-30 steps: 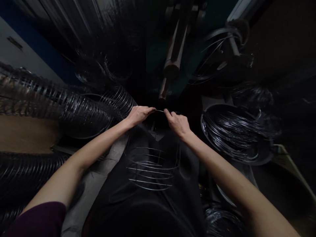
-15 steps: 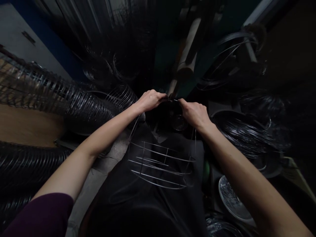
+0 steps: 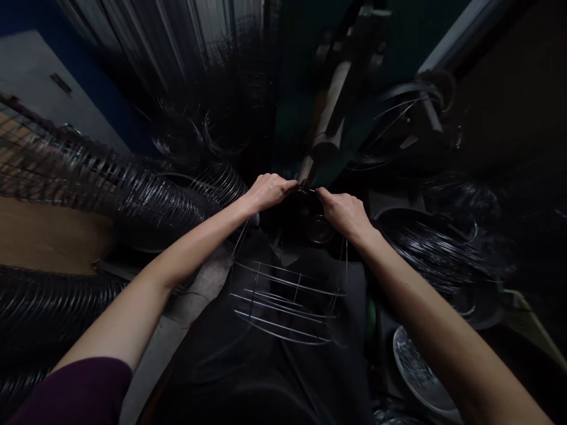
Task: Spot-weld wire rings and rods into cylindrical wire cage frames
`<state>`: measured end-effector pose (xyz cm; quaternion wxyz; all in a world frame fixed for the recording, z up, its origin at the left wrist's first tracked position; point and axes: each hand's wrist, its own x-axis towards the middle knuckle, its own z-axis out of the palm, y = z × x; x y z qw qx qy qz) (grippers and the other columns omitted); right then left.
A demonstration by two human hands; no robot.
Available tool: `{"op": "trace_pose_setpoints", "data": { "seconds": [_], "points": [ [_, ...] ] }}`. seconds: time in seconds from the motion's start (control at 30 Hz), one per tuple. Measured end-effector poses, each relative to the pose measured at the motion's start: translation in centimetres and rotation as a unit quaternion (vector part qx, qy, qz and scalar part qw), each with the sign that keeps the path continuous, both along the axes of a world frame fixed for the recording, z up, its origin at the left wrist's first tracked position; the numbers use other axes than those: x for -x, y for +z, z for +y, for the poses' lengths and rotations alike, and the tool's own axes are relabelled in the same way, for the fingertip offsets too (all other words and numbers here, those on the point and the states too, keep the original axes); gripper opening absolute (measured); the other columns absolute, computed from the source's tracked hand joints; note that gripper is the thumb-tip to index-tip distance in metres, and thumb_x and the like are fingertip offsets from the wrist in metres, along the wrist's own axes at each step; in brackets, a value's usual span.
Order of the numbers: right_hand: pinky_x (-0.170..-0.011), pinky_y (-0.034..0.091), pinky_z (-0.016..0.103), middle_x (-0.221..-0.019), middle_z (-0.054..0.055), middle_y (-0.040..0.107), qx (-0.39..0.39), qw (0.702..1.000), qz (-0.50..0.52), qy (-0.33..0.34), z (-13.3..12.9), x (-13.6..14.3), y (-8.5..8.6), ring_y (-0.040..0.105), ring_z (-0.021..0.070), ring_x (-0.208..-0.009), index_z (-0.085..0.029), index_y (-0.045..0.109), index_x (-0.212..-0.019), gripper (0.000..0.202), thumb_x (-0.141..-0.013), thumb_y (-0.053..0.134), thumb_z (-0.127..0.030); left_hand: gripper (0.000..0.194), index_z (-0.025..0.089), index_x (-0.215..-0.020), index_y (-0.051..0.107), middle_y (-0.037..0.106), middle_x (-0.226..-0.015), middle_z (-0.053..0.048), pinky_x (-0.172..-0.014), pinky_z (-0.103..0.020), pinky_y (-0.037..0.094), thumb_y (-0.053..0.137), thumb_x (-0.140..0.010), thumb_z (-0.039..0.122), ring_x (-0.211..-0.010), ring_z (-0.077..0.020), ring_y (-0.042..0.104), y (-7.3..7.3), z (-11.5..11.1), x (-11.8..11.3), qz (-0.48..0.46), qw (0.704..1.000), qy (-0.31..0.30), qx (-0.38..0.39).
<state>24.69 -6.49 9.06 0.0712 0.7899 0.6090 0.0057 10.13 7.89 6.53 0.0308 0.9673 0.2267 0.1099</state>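
Note:
My left hand (image 3: 271,192) and my right hand (image 3: 345,213) are closed on the two sides of a wire frame (image 3: 287,301). Its curved bars and thin uprights hang down in front of a dark apron (image 3: 266,378). Between my fingertips a short bright stretch of wire lies at the lower tip of a metal electrode rod (image 3: 306,170) on a machine. Whether the wire touches the rod I cannot tell. The fingertips themselves are partly in shadow.
Stacked wire rings (image 3: 142,189) lie along the left. To the right sits a bundle of loose wire (image 3: 425,248), with a pale bowl of small metal pieces (image 3: 420,369) below it. The thick machine cylinder (image 3: 330,118) slopes down just beyond my hands.
The view has shifted slightly, so the machine, hands and wire frame sit a little lower in it. My grip on the frame looks the same.

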Motion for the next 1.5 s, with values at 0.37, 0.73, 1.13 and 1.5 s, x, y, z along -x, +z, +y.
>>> {"op": "trace_pose_setpoints", "data": {
  "seconds": [0.37, 0.73, 1.13, 1.5],
  "points": [
    [-0.063, 0.041, 0.030, -0.090, 0.013, 0.068, -0.008, 1.000, -0.001, 0.004, 0.1, -0.2, -0.4, 0.065, 0.0247, -0.075, -0.023, 0.048, -0.126, 0.037, -0.093, 0.030, -0.021, 0.026, 0.028, -0.106, 0.065, 0.071, -0.090, -0.004, -0.055, -0.023, 0.034, 0.046, -0.090, 0.032, -0.073, -0.0186, 0.064, 0.4, -0.2, 0.2, 0.010, 1.000, -0.005, -0.016],
    [-0.064, 0.041, 0.029, -0.091, 0.013, 0.067, -0.031, 0.998, 0.052, -0.001, 0.3, -0.7, -0.9, 0.065, 0.0244, -0.078, -0.023, 0.049, -0.125, 0.039, -0.097, 0.024, -0.033, 0.033, 0.024, -0.107, 0.065, 0.071, -0.089, -0.007, -0.057, -0.025, 0.037, 0.040, -0.093, 0.042, -0.077, -0.0223, 0.066, 0.3, -0.3, 0.1, 0.037, 0.998, 0.026, -0.038],
    [-0.068, 0.042, 0.030, -0.095, 0.014, 0.066, -0.017, 0.997, 0.070, -0.007, 1.4, -0.4, -0.8, 0.064, 0.0254, -0.083, -0.019, 0.051, -0.120, 0.039, -0.097, 0.024, -0.035, 0.032, 0.023, -0.106, 0.065, 0.071, -0.089, -0.008, -0.057, -0.025, 0.038, 0.041, -0.093, 0.039, -0.078, -0.0225, 0.066, 0.2, 0.4, 0.7, 0.048, 0.998, 0.032, -0.027],
    [-0.067, 0.036, 0.023, -0.079, 0.004, 0.065, -0.070, 0.956, 0.281, -0.054, -2.8, -2.3, -1.8, 0.060, 0.0161, -0.074, -0.019, 0.057, -0.082, 0.034, -0.097, 0.030, -0.034, 0.038, 0.020, -0.103, 0.066, 0.070, -0.085, -0.009, -0.058, -0.025, 0.037, 0.037, -0.094, 0.042, -0.075, -0.0208, 0.065, -0.1, 0.3, 0.8, 0.039, 0.999, 0.025, -0.012]
  ]
}}
